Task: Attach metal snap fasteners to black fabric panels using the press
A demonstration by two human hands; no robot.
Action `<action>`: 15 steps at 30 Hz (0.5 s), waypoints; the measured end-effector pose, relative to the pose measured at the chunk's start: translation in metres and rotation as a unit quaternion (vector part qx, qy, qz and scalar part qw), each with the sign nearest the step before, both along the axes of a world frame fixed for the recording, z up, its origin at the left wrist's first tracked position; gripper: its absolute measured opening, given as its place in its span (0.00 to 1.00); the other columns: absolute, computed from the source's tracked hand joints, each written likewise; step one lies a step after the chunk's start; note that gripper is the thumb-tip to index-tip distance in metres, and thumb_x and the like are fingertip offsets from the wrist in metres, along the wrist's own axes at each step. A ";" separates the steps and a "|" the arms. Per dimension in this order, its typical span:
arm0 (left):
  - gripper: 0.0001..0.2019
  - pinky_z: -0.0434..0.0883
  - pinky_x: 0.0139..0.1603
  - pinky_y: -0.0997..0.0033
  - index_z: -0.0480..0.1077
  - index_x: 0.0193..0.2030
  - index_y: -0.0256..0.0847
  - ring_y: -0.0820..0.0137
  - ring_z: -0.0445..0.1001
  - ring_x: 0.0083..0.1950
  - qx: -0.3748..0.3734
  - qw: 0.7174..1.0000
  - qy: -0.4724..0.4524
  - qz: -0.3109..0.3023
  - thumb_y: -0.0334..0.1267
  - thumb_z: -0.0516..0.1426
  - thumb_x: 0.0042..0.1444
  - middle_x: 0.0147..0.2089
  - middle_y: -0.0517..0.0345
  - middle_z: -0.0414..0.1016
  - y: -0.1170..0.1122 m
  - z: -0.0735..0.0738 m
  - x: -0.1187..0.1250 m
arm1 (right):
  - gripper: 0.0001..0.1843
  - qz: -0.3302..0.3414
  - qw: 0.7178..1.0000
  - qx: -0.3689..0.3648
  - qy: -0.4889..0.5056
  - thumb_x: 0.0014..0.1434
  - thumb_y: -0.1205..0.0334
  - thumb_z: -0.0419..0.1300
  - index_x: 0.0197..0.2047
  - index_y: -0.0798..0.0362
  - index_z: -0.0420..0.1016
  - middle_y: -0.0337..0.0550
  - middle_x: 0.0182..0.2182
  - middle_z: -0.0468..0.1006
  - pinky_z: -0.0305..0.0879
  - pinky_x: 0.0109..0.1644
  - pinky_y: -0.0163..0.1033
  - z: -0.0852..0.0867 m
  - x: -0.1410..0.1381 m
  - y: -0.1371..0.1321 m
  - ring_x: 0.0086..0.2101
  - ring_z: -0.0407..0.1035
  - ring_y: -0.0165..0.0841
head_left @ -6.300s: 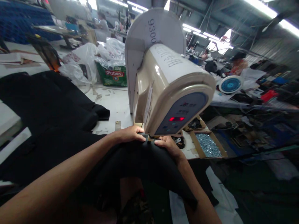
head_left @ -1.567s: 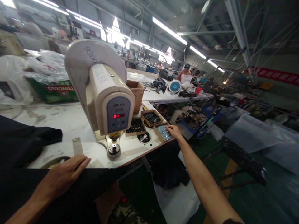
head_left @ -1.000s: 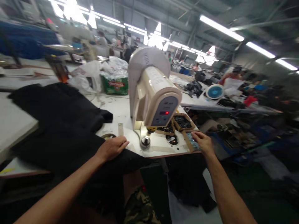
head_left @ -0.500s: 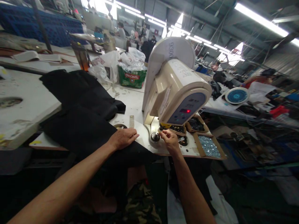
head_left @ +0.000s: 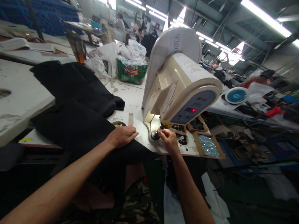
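Observation:
Black fabric (head_left: 77, 121) lies across the left of the table and hangs over its front edge. My left hand (head_left: 122, 136) is closed on the fabric's upper edge, knuckles up. My right hand (head_left: 169, 140) is pinched at the round metal lower die (head_left: 154, 135) of a cream snap-fastening press (head_left: 187, 84). Its fingertips touch or nearly touch the die's top; whatever small piece they hold is too small to make out. The press head, with a red light on its panel, overhangs the right hand.
Right of the press stand a cardboard tray of small silvery parts (head_left: 209, 146) and a box of dark pieces (head_left: 197, 123). A round hole with dark parts (head_left: 182, 140) lies beside my right hand. Behind are a green carton (head_left: 132, 73) and plastic bags (head_left: 105, 57).
My right fingertips have come down and left onto the die. The left hand keeps its hold on the fabric. The camera view has shifted slightly closer to the press.

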State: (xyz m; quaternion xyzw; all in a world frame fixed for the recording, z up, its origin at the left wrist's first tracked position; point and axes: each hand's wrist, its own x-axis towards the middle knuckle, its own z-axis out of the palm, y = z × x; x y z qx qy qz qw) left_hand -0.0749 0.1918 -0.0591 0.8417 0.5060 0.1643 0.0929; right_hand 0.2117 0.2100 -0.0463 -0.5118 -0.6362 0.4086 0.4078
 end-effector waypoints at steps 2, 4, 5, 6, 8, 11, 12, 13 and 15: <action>0.18 0.64 0.36 0.67 0.69 0.38 0.43 0.65 0.77 0.39 -0.002 1.000 -0.001 0.002 0.50 0.46 0.73 0.38 0.57 0.76 0.000 0.001 0.000 | 0.19 0.000 1.000 0.000 -0.002 0.59 0.46 0.66 0.36 0.55 0.81 0.44 0.31 0.83 0.70 0.38 0.39 -0.001 0.000 0.000 0.33 0.75 0.39; 0.18 0.64 0.37 0.67 0.69 0.38 0.43 0.65 0.77 0.39 -0.004 1.000 -0.005 0.003 0.49 0.46 0.73 0.38 0.57 0.77 -0.001 0.002 0.001 | 0.18 0.011 1.000 -0.020 0.021 0.58 0.46 0.68 0.39 0.54 0.81 0.46 0.34 0.84 0.71 0.40 0.40 -0.003 0.000 -0.001 0.35 0.77 0.39; 0.18 0.65 0.37 0.68 0.69 0.38 0.43 0.66 0.77 0.39 -0.006 1.000 -0.007 0.004 0.49 0.47 0.72 0.38 0.57 0.77 -0.001 0.003 0.000 | 0.19 0.016 0.999 -0.032 0.040 0.57 0.46 0.69 0.40 0.54 0.81 0.46 0.35 0.84 0.72 0.40 0.40 -0.004 0.000 -0.001 0.36 0.77 0.39; 0.18 0.65 0.37 0.68 0.69 0.37 0.43 0.66 0.77 0.39 -0.008 1.000 -0.009 0.005 0.49 0.47 0.72 0.38 0.57 0.77 -0.001 0.003 0.000 | 0.20 0.016 0.997 -0.041 0.061 0.55 0.47 0.70 0.43 0.53 0.81 0.46 0.36 0.84 0.72 0.41 0.40 -0.005 0.000 -0.003 0.37 0.77 0.39; 0.18 0.65 0.38 0.68 0.70 0.37 0.43 0.65 0.77 0.39 -0.011 1.000 -0.012 0.007 0.49 0.47 0.72 0.38 0.56 0.77 -0.001 0.003 0.000 | 0.22 -0.001 0.995 -0.028 0.093 0.53 0.48 0.72 0.47 0.52 0.79 0.46 0.40 0.83 0.73 0.43 0.40 -0.005 0.005 -0.006 0.38 0.77 0.38; 0.18 0.65 0.37 0.68 0.69 0.36 0.43 0.65 0.77 0.39 -0.019 1.000 -0.018 0.008 0.50 0.47 0.72 0.37 0.57 0.76 0.000 0.003 -0.001 | 0.24 -0.087 0.987 0.045 0.127 0.56 0.50 0.71 0.53 0.50 0.77 0.49 0.47 0.82 0.73 0.46 0.41 -0.005 0.028 -0.013 0.41 0.76 0.36; 0.19 0.64 0.37 0.67 0.69 0.36 0.44 0.65 0.77 0.39 -0.023 0.999 -0.021 0.006 0.50 0.46 0.72 0.37 0.57 0.76 0.000 0.002 -0.001 | 0.23 -0.128 0.981 0.065 0.133 0.57 0.50 0.70 0.53 0.51 0.76 0.49 0.48 0.81 0.73 0.45 0.40 -0.004 0.040 -0.016 0.40 0.76 0.35; 0.19 0.64 0.37 0.67 0.69 0.36 0.44 0.65 0.77 0.39 -0.029 0.999 -0.023 0.002 0.50 0.46 0.72 0.37 0.57 0.76 0.001 0.002 -0.002 | 0.22 -0.174 0.972 0.082 0.135 0.59 0.49 0.68 0.53 0.51 0.76 0.49 0.46 0.81 0.73 0.43 0.40 -0.004 0.054 -0.020 0.38 0.75 0.34; 0.19 0.64 0.38 0.67 0.69 0.36 0.44 0.65 0.76 0.39 -0.041 0.999 -0.029 -0.005 0.51 0.46 0.72 0.37 0.57 0.76 0.002 -0.001 -0.003 | 0.20 -0.261 0.953 0.107 0.111 0.61 0.49 0.66 0.50 0.53 0.76 0.46 0.39 0.81 0.71 0.39 0.38 -0.001 0.086 -0.030 0.32 0.72 0.32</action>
